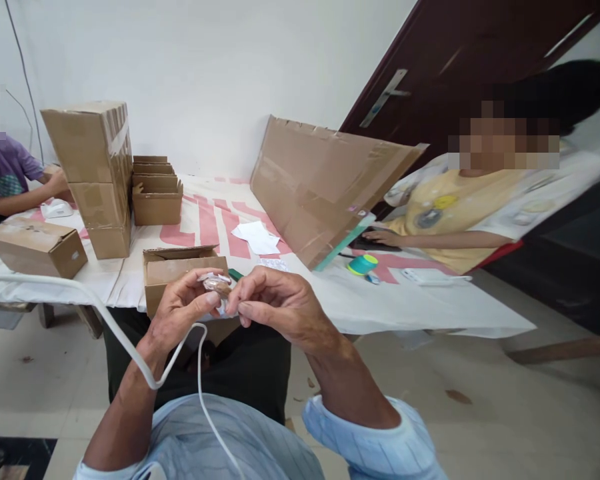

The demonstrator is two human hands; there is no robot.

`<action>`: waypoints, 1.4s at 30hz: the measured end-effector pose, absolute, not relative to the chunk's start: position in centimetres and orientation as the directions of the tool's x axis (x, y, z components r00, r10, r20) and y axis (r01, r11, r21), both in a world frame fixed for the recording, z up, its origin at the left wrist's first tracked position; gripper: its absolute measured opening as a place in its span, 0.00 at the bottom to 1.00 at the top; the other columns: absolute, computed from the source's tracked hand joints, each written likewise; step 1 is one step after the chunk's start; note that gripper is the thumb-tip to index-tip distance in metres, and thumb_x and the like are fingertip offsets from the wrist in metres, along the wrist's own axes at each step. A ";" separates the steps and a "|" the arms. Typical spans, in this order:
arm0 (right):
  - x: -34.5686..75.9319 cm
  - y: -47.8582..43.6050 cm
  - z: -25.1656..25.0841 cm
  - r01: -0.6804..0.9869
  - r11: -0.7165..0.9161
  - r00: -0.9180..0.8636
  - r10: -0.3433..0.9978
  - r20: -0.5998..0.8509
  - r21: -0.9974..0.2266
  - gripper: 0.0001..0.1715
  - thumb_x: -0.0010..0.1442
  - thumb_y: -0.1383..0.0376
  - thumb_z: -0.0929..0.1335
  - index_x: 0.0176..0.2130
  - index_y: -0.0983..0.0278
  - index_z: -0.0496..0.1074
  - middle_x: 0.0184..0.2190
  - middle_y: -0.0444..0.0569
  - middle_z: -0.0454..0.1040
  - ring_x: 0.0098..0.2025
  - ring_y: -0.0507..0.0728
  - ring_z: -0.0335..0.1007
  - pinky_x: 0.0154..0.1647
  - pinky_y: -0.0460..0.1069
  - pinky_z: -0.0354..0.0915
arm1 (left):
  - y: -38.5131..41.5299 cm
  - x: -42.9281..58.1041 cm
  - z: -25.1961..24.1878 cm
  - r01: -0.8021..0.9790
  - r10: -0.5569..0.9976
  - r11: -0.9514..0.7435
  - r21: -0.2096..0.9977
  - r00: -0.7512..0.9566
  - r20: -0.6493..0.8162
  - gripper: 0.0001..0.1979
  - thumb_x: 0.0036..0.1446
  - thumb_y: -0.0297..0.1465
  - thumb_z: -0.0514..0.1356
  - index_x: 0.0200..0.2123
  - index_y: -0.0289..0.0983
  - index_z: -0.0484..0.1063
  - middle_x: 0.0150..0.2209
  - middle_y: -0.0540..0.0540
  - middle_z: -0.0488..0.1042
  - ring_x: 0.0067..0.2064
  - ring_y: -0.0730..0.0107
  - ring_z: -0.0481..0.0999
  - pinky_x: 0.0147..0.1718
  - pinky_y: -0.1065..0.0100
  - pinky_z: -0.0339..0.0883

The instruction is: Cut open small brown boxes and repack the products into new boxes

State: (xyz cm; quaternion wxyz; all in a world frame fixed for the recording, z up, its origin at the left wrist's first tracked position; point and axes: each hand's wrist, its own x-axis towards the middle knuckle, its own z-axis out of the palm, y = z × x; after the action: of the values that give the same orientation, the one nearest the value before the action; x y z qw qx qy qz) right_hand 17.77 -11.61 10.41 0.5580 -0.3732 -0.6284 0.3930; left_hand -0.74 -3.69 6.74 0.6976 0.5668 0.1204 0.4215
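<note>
- A small shiny packet [217,285] is held in the left grip [181,305], near a brown box [166,272].
- The right grip [277,301] is held narrow beside it; whether anything is pinched cannot be told.

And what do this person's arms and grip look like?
Both forearms are bare, below light blue sleeves; the right one ends near the elbow. The left grip and right grip wear no gloves. A white cable crosses the left forearm.

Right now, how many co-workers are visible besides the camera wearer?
2: a person in purple at far left, and a person in a yellow top at right. The stacked cardboard boxes may hide others.
</note>
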 end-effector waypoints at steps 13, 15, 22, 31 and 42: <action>18.1 -11.4 9.7 0.108 0.456 -0.058 0.890 0.452 -0.883 0.10 0.64 0.58 0.78 0.37 0.61 0.80 0.32 0.47 0.83 0.30 0.52 0.76 0.29 0.47 0.74 | -3.6 -0.4 6.7 -0.471 0.718 0.087 0.878 0.641 0.272 0.25 0.50 0.42 0.80 0.45 0.35 0.79 0.35 0.47 0.79 0.31 0.72 0.76 0.29 0.73 0.74; 18.1 -11.4 9.7 0.099 0.453 -0.058 0.892 0.449 -0.886 0.10 0.63 0.59 0.78 0.36 0.61 0.80 0.32 0.47 0.83 0.29 0.52 0.76 0.29 0.47 0.74 | -3.7 -0.5 6.7 -0.460 0.716 0.097 0.883 0.648 0.259 0.24 0.50 0.41 0.80 0.44 0.35 0.79 0.33 0.48 0.78 0.30 0.73 0.75 0.28 0.73 0.73; 17.8 -11.2 10.1 0.036 0.424 -0.028 0.905 0.423 -0.905 0.14 0.62 0.56 0.79 0.33 0.62 0.78 0.31 0.47 0.83 0.24 0.50 0.72 0.26 0.47 0.72 | -4.1 -0.6 6.9 -0.447 0.717 0.064 0.892 0.643 0.270 0.21 0.52 0.40 0.79 0.42 0.35 0.79 0.32 0.48 0.78 0.29 0.74 0.74 0.26 0.74 0.71; 18.1 -11.1 10.1 0.036 0.447 -0.012 0.894 0.447 -0.894 0.16 0.62 0.54 0.79 0.33 0.62 0.78 0.31 0.48 0.83 0.26 0.51 0.73 0.29 0.48 0.73 | -4.4 -0.7 6.9 -0.491 0.665 0.007 0.871 0.653 0.363 0.18 0.54 0.37 0.78 0.42 0.36 0.80 0.30 0.50 0.76 0.28 0.75 0.72 0.33 0.71 0.69; 18.8 -10.6 11.6 0.199 0.533 -0.075 0.845 0.529 -0.823 0.13 0.63 0.55 0.79 0.33 0.60 0.81 0.32 0.47 0.81 0.35 0.55 0.77 0.38 0.51 0.74 | -4.0 -0.9 6.6 -0.524 0.642 0.016 0.852 0.658 0.393 0.16 0.54 0.33 0.78 0.43 0.37 0.79 0.44 0.43 0.78 0.33 0.74 0.74 0.28 0.74 0.70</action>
State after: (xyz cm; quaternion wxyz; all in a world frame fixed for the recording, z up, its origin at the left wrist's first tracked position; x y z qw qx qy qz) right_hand 18.85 -10.61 11.55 0.5588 -0.3873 -0.6739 0.2892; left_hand -0.89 -4.01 6.60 0.7109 0.5689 0.0521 0.4101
